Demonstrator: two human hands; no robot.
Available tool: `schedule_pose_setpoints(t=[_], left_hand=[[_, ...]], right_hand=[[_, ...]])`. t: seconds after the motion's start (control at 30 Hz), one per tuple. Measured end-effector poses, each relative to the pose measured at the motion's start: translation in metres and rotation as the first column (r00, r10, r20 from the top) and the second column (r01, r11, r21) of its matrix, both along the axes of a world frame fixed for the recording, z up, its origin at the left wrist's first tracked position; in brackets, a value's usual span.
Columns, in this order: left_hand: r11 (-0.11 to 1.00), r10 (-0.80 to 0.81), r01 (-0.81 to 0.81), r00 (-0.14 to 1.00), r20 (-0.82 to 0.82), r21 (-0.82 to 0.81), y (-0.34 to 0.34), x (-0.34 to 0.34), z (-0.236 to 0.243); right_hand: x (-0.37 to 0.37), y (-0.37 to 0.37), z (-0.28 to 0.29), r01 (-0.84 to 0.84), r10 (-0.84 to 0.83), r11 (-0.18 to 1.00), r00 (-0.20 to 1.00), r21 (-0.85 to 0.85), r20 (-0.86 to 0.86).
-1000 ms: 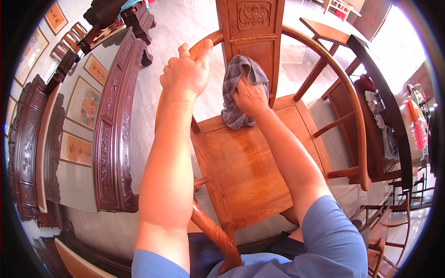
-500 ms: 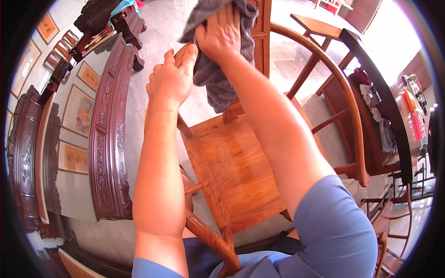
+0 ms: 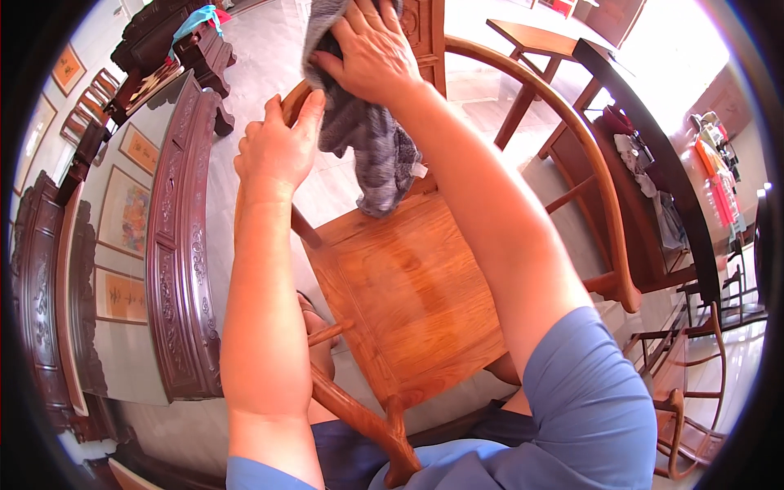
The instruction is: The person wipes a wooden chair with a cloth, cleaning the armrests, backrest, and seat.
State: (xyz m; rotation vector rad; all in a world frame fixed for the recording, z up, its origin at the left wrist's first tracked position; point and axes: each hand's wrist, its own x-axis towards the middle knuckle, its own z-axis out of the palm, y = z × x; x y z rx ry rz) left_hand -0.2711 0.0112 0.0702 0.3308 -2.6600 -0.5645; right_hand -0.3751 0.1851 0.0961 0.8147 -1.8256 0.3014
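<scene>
A wooden armchair with a curved rail (image 3: 572, 106), a carved back panel (image 3: 428, 49) and a square seat (image 3: 408, 302) stands in front of me. My left hand (image 3: 273, 147) is wrapped round the left part of the curved rail, thumb uppermost. My right hand (image 3: 367, 53) presses a grey, mottled cloth (image 3: 371, 175) against the upper back of the chair, its fingers bent over the fabric. The cloth hangs down toward the seat and hides part of the panel and the rail beside my left hand.
A dark carved cabinet (image 3: 175, 245) and framed pictures (image 3: 122, 212) line the left side, with blue fabric (image 3: 192, 24) on furniture behind. At right are a dark-edged table (image 3: 604, 73), piled fabrics (image 3: 637, 155), colourful items (image 3: 714, 167) and more wooden chairs (image 3: 694, 384).
My right hand has moved up with the cloth from the middle of the back panel toward its top left. My left hand still grips the rail; the whole view has shifted slightly.
</scene>
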Motion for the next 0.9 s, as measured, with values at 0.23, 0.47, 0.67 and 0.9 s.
schedule_pose_setpoints(t=[0.23, 0.47, 0.67, 0.9], left_hand=[[0.997, -0.023, 0.021, 1.0, -0.019, -0.076, 0.004, 0.008, 0.004], [0.975, -0.15, 0.153, 0.988, -0.03, 0.159, -0.019, -0.004, -0.008], [0.997, -0.068, 0.07, 0.995, 0.075, -0.021, -0.009, 0.002, -0.001], [0.998, -0.012, 0.019, 0.993, 0.118, -0.054, 0.004, 0.008, 0.006]], right_hand=[[-0.058, 0.077, 0.016, 0.205, -0.194, 0.943, 0.979, -0.26, 0.067], [-0.042, 0.064, -0.112, 0.308, -0.273, 0.911, 0.949, -0.275, 0.16], [0.034, 0.077, -0.211, 0.375, -0.231, 0.908, 0.819, -0.185, 0.525], [0.017, 0.019, -0.029, 0.216, -0.102, 0.915, 0.941, -0.34, 0.323]])
